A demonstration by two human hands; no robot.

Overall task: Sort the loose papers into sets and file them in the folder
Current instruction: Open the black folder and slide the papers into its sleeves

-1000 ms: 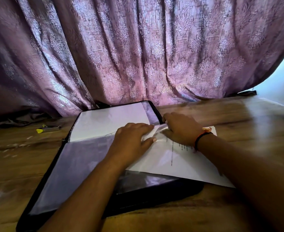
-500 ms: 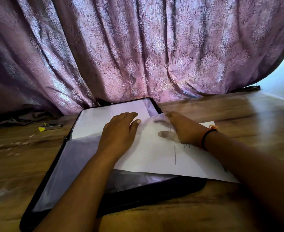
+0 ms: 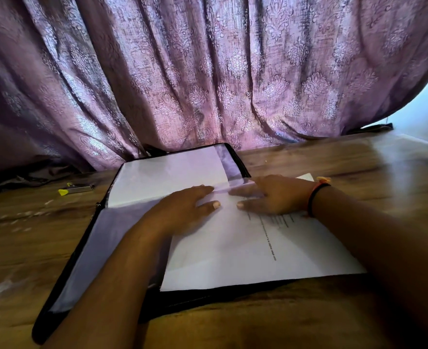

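A black-edged folder (image 3: 64, 280) lies open on the wooden table, with clear plastic sleeves inside. Its far sleeve holds a blank white sheet (image 3: 167, 172). A printed white paper (image 3: 245, 250) lies across the folder's near right part and sticks out over its right edge. My left hand (image 3: 182, 210) rests flat on the paper's left part, fingers straight. My right hand (image 3: 273, 197), with a black and orange band at the wrist, lies flat on the paper's top edge. The fingertips of both hands nearly meet at a clear sleeve edge (image 3: 233, 183).
A small metal cutter with a yellow tip (image 3: 75, 189) lies on the table left of the folder. A purple patterned curtain (image 3: 207, 76) hangs right behind the folder. Bare wooden tabletop (image 3: 346, 157) stretches to the right.
Both hands went from pinching the sleeve edge to lying flat on the paper. The paper has slid leftward, further onto the folder.
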